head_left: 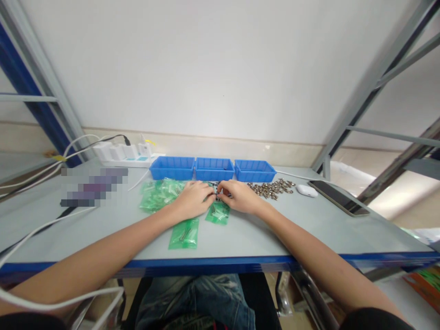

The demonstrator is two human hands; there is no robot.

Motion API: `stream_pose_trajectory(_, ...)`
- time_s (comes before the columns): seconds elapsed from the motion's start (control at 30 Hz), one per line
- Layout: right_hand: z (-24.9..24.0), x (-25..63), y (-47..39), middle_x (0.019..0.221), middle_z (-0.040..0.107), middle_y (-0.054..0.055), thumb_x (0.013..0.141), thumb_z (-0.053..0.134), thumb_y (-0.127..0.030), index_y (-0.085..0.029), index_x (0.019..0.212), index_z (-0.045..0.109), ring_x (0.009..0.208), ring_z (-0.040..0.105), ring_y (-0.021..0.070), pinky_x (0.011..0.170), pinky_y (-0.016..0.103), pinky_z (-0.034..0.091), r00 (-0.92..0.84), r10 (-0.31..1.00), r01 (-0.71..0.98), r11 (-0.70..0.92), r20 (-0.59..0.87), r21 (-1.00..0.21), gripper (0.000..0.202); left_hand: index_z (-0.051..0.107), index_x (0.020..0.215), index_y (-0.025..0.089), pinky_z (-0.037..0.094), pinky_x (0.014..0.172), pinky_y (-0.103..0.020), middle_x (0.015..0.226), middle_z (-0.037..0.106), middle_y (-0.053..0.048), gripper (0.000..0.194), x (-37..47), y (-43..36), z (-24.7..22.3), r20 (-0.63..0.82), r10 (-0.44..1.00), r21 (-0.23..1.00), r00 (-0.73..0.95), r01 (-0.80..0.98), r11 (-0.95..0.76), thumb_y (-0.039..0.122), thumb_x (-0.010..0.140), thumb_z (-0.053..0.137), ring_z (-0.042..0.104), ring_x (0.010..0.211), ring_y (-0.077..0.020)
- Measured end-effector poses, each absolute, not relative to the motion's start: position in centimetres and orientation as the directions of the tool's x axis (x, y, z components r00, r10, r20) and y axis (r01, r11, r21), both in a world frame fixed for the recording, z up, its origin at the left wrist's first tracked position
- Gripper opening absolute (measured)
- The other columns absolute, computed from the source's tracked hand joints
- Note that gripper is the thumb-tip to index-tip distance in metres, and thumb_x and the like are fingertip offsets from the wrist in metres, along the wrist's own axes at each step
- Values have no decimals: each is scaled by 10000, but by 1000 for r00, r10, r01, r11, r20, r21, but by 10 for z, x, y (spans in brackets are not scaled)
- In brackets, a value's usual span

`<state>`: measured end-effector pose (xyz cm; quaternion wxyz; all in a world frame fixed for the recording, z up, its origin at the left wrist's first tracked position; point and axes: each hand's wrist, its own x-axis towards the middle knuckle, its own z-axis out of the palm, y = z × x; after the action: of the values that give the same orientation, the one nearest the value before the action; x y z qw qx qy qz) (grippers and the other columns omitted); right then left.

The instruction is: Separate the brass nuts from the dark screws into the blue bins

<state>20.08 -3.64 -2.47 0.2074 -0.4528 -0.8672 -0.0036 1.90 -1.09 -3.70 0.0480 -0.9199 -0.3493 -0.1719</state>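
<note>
My left hand (195,199) and my right hand (238,196) meet near the middle of the grey table, fingers bent and pinched close together. Small dark pieces (217,187) show between the fingertips; what each hand grips is too small to make out. Just below the fingertips lies a small green bag (217,214) with screws in it. Another green bag (184,234) with screws lies nearer the table's front edge. A heap of green bags (157,194) is beside my left hand, partly covered by it. Right of my right hand is a pile of small metal parts (273,188).
Three blue bins (173,168) stand in a row behind the hands. A white case (307,190) and a phone (339,198) lie at the right. At the left are a power strip (127,162), cables and a blurred-out object (94,187). The table's blue front edge (206,266) runs below.
</note>
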Motion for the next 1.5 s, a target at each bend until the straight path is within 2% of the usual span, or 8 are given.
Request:
stream_pose_trajectory(0.1,-25,201,-36,771,619,29,808,485,-145,-167,863,566,685,527,125,627,216,336,-507,785,789,589,357,-175,101,604,830,183,353,798,-388,864,635,-38,286,19,-10,-37,347,627,37,698,658,-752,307,898,356,543,897,-213)
stream_pose_trajectory(0.27,-25,202,-36,771,618,37,826,505,-200,-158,935,556,687,528,136,625,225,334,-492,796,802,572,354,-171,127,591,807,174,351,797,-381,852,636,-43,304,20,-10,-37,356,614,33,705,647,-762,304,906,335,543,892,-210)
stream_pose_trajectory(0.4,-24,201,-37,781,620,40,839,468,-171,-160,873,578,700,527,134,632,224,333,-517,781,791,592,351,-152,116,573,795,175,352,806,-386,854,634,-40,301,20,-10,-38,349,617,33,705,649,-760,303,910,325,545,884,-209)
stream_pose_trajectory(0.57,-22,200,-38,797,626,53,871,424,-191,-154,839,597,720,525,139,648,234,329,-517,786,801,584,338,-133,180,562,825,179,360,804,-388,856,624,-41,245,19,-11,-36,354,637,71,685,659,-748,310,891,365,546,883,-214)
stream_pose_trajectory(0.73,-22,201,-37,798,631,58,897,377,-217,-155,818,586,744,529,144,658,239,325,-517,791,810,576,326,-113,232,564,808,178,367,806,-385,848,628,-45,261,20,-11,-35,334,633,55,698,656,-752,316,893,359,549,881,-220)
stream_pose_trajectory(1.07,-22,202,-36,792,633,66,913,356,-244,-160,793,570,727,537,150,642,252,324,-524,792,811,576,312,-101,259,591,1000,218,374,841,-370,959,650,-33,253,20,-10,-35,358,615,90,702,630,-771,295,882,380,550,925,-211)
stream_pose_trajectory(1.27,-24,204,-37,769,621,38,857,482,-258,-160,964,546,695,531,143,622,236,321,-497,802,807,568,331,-165,159,596,900,195,385,785,-366,906,648,-42,260,20,-10,-35,356,625,66,695,648,-759,291,893,354,552,883,-218)
stream_pose_trajectory(1.5,-25,206,-35,752,595,25,840,494,-227,-159,926,539,672,508,129,607,224,315,-505,781,787,591,368,-175,119,578,834,179,382,774,-354,854,634,-49,278,20,-9,-35,354,611,76,708,629,-774,282,904,330,551,857,-209)
